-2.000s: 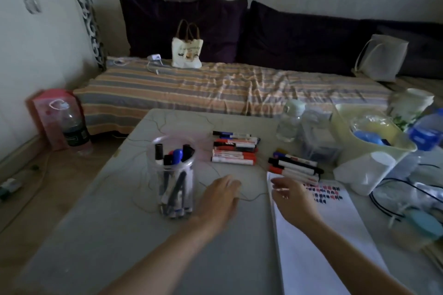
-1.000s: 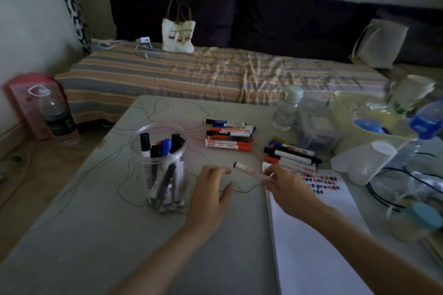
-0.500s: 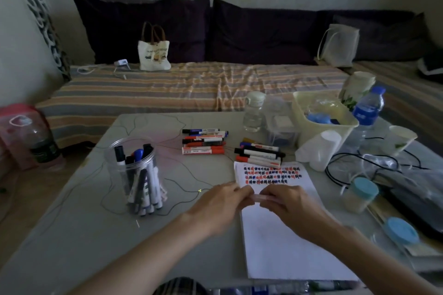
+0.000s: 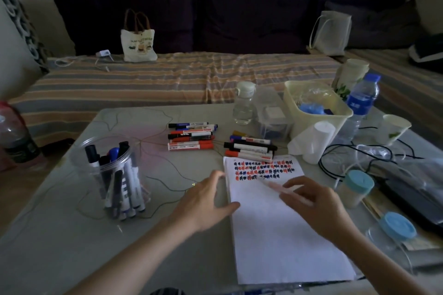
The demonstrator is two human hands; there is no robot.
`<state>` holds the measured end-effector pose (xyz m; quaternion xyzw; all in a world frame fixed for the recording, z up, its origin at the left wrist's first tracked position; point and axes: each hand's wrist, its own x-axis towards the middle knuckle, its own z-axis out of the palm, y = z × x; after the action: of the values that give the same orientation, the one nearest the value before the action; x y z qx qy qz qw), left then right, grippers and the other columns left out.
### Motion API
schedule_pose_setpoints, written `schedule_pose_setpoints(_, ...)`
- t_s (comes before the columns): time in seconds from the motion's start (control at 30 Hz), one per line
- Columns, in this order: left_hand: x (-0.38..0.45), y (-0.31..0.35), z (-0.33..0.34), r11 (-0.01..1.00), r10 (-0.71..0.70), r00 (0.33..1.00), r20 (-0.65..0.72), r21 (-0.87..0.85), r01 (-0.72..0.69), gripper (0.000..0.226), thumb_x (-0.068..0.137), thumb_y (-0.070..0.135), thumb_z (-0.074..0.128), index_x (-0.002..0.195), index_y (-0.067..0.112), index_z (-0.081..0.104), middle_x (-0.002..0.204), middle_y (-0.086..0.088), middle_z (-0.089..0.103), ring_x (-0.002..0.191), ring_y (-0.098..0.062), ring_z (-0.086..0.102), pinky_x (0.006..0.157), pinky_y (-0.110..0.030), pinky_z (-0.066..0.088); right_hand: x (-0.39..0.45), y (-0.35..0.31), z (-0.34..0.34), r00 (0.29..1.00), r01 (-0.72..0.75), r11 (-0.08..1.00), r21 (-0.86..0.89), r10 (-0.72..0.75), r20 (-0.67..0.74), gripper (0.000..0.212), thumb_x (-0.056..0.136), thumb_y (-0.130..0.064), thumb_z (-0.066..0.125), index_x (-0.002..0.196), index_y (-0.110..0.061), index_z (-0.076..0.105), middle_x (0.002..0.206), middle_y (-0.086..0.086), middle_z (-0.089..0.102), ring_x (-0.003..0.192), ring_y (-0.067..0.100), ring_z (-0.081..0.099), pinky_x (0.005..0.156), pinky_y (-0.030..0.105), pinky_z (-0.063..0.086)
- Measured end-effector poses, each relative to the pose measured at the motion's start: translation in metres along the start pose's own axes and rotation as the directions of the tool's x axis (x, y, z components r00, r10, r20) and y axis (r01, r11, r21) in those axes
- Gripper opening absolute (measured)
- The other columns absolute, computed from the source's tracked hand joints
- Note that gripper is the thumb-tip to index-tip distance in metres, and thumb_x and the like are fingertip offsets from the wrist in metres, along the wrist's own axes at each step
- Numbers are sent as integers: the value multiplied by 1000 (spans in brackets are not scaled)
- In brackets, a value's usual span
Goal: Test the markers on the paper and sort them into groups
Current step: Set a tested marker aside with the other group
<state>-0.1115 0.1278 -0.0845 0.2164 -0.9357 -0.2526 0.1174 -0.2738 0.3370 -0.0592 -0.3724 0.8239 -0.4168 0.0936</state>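
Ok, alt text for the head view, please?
The right hand holds a marker over a white paper with rows of red and blue test marks, the left hand at its edge. Sorted markers and a clear jar sit behind.

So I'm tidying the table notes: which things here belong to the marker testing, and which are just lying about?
Part of the job:
- marker held in the right hand
- paper, steadied by the left hand
- jar of markers
- two sorted marker groups

Lying about:
- water bottles
- cream bin
- blue-lidded jar
- black cables
- tote bag
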Motion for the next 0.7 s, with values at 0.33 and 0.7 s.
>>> schedule_pose_setpoints(0.33,42,11,46,991,129,990,-51,-19,-130,54,85,58,60,129,28,50,115,7,52,108,-12,50,81,-20,38,43,25,0,827,-231,514,826,552,-111,15,90,-14,66,77,-10,61,61,1,49,47,6,45,40,17,33)
schedule_pose_setpoints(0.7,100,37,87,964,236,972,-9,128,-233,57,88,67,44,132,31,53,114,-5,49,104,-20,46,80,-29,40,98,56,22,941,-184,893,411,282,-190,10,86,-28,74,79,-21,72,55,-4,64,46,6,54,41,19,43)
